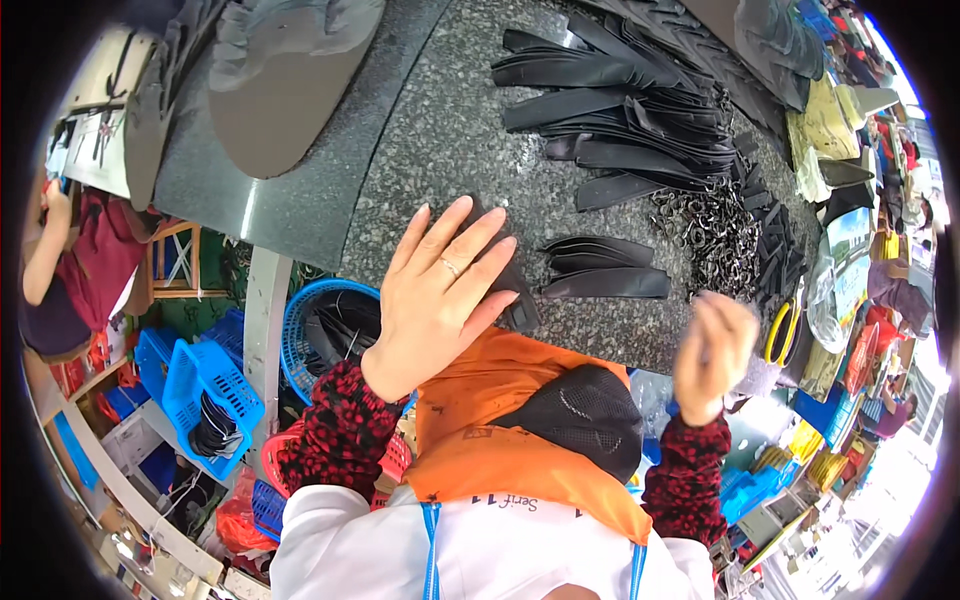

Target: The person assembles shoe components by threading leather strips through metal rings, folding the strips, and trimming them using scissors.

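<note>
My left hand [440,290] lies flat with fingers stretched out, pressing on a dark strip-like piece [513,285] on the speckled stone tabletop [430,130]. Most of that piece is hidden under the hand. At the table's near right edge my right hand [715,350] is raised, its fingers curled and smeared by motion; whether it holds anything does not show. Between the hands lie a few folded black strips [605,268]. Just beyond the right hand is a heap of small dark metal hooks or rings [708,235].
Many black strips [620,120] are stacked farther back. Yellow-handled scissors [783,333] rest at the right edge. Grey sole-shaped pieces [275,110] lie back left. An orange apron [520,400] spans my lap. Blue baskets [315,310] stand left; another person's arm [48,245] shows far left.
</note>
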The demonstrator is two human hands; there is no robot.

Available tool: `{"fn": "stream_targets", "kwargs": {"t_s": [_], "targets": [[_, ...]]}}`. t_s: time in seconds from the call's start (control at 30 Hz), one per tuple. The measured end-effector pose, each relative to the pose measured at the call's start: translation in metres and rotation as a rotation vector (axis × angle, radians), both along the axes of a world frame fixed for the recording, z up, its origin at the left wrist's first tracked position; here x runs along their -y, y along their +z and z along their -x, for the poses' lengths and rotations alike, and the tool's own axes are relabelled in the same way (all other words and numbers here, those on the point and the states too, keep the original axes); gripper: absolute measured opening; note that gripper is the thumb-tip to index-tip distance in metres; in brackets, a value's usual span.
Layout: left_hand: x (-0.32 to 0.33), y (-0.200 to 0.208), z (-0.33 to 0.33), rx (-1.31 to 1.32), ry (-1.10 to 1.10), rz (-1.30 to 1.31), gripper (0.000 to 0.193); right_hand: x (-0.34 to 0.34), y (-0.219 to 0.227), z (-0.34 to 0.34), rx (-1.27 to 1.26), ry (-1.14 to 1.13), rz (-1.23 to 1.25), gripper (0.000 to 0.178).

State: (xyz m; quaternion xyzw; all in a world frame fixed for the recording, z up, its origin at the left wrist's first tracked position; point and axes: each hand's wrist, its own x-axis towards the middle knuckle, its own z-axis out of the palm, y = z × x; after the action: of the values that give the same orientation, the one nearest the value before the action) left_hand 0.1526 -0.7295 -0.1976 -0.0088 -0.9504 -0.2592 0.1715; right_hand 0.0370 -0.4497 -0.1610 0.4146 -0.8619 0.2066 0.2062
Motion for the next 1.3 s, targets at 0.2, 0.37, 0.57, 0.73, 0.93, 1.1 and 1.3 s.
{"fn": "stream_targets", "kwargs": {"t_s": [0.2, 0.37, 0.57, 0.73, 0.93, 1.1, 1.3], "targets": [[-0.006, 0.004, 0.000, 0.015, 0.041, -0.010, 0.053, 0.038, -0.014, -0.018, 0.117, 0.246, 0.031, 0.033], [-0.014, -0.003, -0.016, -0.243, 0.046, -0.009, 0.040, 0.053, -0.018, -0.030, 0.154, 0.395, 0.012, 0.036], [-0.035, -0.024, -0.030, -0.123, -0.044, 0.056, 0.043, 0.047, -0.022, -0.032, 0.160, 0.228, 0.036, 0.041], [-0.047, -0.044, -0.041, -0.179, 0.047, 0.225, 0.047, 0.031, -0.026, -0.037, 0.187, 0.192, 0.043, 0.040], [-0.070, -0.033, -0.041, -0.081, 0.109, 0.280, 0.052, 0.015, -0.029, -0.040, 0.237, 0.138, 0.048, 0.036], [-0.071, -0.024, -0.033, -0.038, 0.111, 0.268, 0.047, 0.018, -0.030, -0.034, 0.247, 0.154, 0.071, 0.033], [-0.035, -0.007, -0.041, -0.194, -0.020, 0.171, 0.038, 0.032, -0.025, -0.035, 0.272, 0.205, 0.081, 0.028]]}}
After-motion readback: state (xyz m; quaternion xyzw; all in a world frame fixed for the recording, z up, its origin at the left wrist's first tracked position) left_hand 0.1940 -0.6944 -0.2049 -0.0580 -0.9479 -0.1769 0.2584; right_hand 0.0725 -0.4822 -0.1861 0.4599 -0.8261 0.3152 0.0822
